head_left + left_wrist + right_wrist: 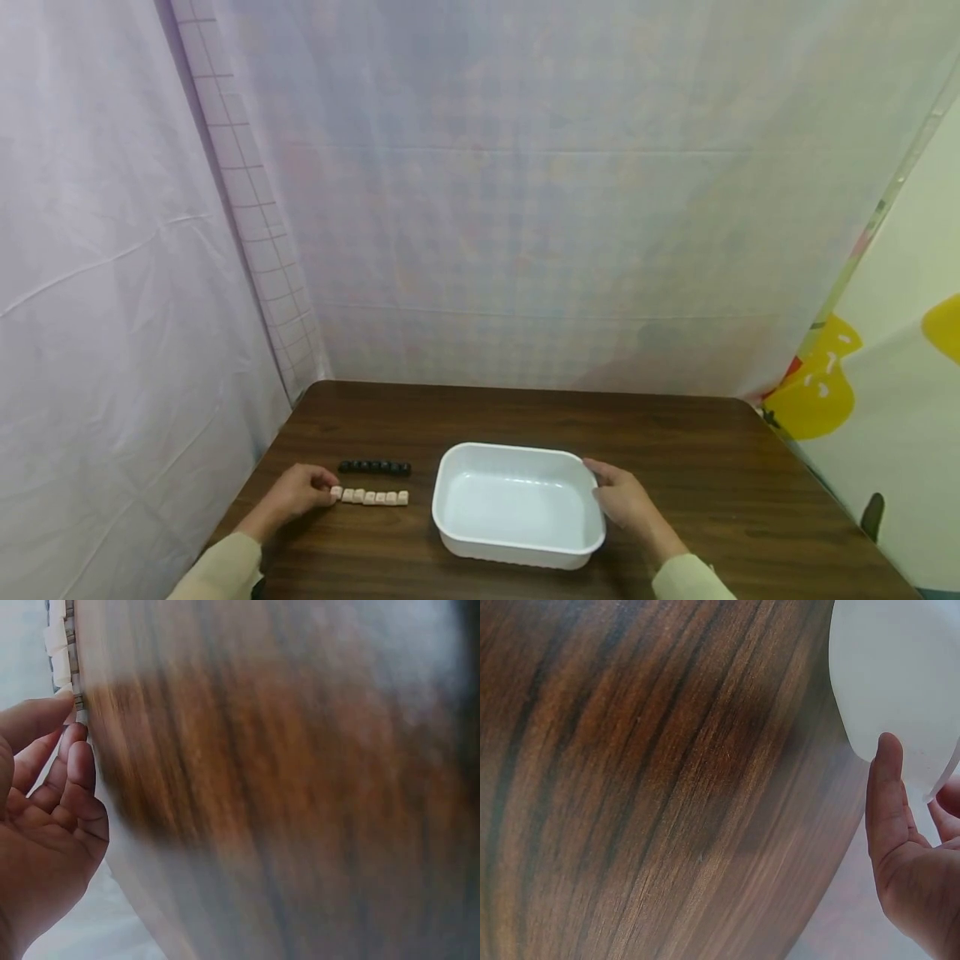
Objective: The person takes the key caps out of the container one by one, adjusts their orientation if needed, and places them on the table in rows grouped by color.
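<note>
Clearly left hand (296,492) nearer: fingertips pinched left end of pale block row (371,497), its long axis left-right at lower left. Right hand (624,500), fingers relaxed, touched white tub's (517,505) right rim, lower centre.

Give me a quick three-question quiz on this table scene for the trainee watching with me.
1. True or false: the white tub has blocks in it.
2. Which row lies nearer the person: A) black row, B) cream row?
3. Fill in: the left hand touches the end of the ____ row, while the right hand rests at the tub's side.

Key
1. False: the tub shows nothing inside.
2. B.
3. Cream.
</note>
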`<state>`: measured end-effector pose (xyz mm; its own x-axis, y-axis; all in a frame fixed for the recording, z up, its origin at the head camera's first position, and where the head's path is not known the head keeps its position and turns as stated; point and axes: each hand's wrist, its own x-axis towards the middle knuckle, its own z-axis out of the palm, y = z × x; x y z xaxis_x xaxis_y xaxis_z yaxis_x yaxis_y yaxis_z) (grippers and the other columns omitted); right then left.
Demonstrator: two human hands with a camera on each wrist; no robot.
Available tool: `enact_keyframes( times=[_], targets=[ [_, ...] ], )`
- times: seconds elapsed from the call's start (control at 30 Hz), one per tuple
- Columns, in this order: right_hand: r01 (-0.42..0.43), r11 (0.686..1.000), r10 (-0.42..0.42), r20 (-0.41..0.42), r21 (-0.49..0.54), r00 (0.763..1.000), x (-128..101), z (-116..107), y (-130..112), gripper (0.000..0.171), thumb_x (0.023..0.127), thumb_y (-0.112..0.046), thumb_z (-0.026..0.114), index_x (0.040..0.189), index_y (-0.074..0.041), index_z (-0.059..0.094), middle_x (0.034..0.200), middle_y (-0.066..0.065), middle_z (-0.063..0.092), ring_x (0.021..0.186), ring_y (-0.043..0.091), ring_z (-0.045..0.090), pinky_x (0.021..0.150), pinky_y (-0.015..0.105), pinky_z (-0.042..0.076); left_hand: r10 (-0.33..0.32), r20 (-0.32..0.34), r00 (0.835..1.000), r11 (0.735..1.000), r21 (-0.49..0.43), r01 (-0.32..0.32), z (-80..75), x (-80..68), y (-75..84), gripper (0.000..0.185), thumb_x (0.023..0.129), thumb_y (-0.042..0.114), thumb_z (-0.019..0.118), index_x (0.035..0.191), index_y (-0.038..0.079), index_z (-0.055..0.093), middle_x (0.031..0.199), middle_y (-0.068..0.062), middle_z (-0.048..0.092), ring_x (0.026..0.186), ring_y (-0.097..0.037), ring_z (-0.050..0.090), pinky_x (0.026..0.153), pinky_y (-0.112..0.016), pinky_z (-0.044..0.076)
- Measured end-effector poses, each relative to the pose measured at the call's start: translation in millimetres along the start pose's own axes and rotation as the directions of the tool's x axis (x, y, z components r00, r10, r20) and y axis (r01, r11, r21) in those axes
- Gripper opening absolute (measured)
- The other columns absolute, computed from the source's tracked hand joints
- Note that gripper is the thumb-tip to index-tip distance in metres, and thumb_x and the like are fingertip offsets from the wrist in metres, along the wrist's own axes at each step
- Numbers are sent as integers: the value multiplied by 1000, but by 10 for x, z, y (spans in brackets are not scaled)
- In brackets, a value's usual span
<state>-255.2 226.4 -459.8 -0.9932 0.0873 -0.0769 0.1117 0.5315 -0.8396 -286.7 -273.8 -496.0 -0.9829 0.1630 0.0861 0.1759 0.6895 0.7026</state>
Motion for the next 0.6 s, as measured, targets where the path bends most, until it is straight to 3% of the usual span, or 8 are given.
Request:
enact_keyframes(
  times=[0.27, 0.4, 0.53, 0.6],
  targets=[
    [5, 1000, -5, 9, 3, 1000, 15, -1, 8, 59, 79, 6, 53, 139, 8, 50, 130, 33, 55, 100, 31, 60, 77, 36, 53, -3, 4, 1000, 999, -32, 3, -9, -4, 16, 24, 73, -2, 77, 97, -4, 70, 78, -1, 63, 72, -15, 56, 65, -31, 46],
    [36, 999, -36, 10, -8, 999, 15, -22, 25, 63, 80, 6, 53, 142, 9, 43, 121, 36, 58, 96, 34, 62, 76, 41, 55, -5, -27, 1000, 1000, -18, 4, -30, 4, 95, 28, 78, 4, 74, 105, -4, 68, 82, -2, 64, 74, -16, 57, 66, -34, 47],
    [68, 997, -68, 11, -29, 998, 30, -60, 48, 61, 87, 0, 53, 145, 11, 37, 120, 38, 57, 104, 44, 62, 87, 50, 52, 116, -74, 990, 993, 32, -114, 10, 76, 270, 27, 88, 12, 70, 108, -6, 67, 85, -2, 65, 77, -17, 59, 67, -37, 49],
    [74, 995, -74, 6, -70, 997, 40, -98, 62, 57, 94, -7, 51, 146, 10, 35, 130, 38, 52, 116, 49, 55, 97, 56, 44, 170, -97, 981, 983, 89, -162, 77, 136, 411, 27, 91, 15, 69, 109, -4, 68, 88, -4, 66, 78, -19, 61, 69, -40, 50]
  ],
)
